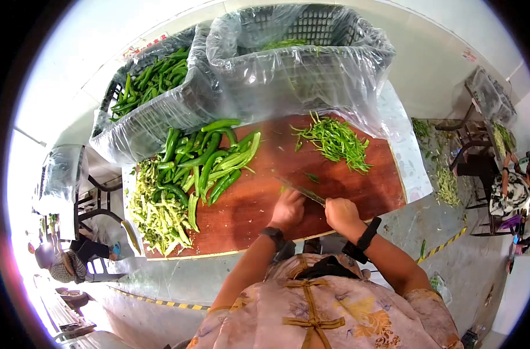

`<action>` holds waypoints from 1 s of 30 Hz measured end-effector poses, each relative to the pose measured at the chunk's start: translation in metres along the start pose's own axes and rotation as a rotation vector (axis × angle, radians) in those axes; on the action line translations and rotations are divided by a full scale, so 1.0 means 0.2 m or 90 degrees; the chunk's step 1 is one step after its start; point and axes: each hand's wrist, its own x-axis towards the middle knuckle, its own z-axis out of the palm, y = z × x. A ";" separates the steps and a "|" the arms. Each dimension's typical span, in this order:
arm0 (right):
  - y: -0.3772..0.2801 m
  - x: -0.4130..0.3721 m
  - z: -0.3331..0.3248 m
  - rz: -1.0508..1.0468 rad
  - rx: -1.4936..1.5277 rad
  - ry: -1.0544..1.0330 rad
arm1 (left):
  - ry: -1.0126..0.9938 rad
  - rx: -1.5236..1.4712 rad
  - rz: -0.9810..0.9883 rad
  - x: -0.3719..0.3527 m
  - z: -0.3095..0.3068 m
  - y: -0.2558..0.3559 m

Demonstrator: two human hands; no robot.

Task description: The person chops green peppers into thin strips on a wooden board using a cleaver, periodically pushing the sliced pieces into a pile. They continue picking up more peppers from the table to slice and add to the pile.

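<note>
My right hand (343, 216) is closed round the handle of a knife (305, 193), whose blade points left and away from me over the brown board (236, 224). Beside the blade, my left hand (288, 207) is down on the board with its fingers curled. A bit of green chili pepper (283, 189) shows at its fingertips; the rest is hidden. One small green shred (312, 177) lies just beyond the knife. Whole and split green peppers (204, 157) are heaped left of my hands. At the far right of the board lies a pile of thin green shreds (334, 139).
Pale pepper cores (154, 209) are piled at the board's left edge. Behind the board stand two plastic-lined crates, one with whole peppers (160, 75), one with some shreds (285, 43). Other people sit at far left (67, 262) and far right (509, 186).
</note>
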 end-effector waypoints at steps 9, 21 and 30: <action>-0.01 0.22 0.08 -0.013 0.013 0.093 | 0.049 0.042 0.004 0.01 -0.01 0.02; -0.02 -0.03 -0.04 0.004 0.025 0.002 | 0.051 0.090 -0.014 0.03 -0.04 0.05; -0.03 0.09 0.07 -0.017 0.021 0.025 | 0.036 0.056 -0.028 0.02 -0.03 0.03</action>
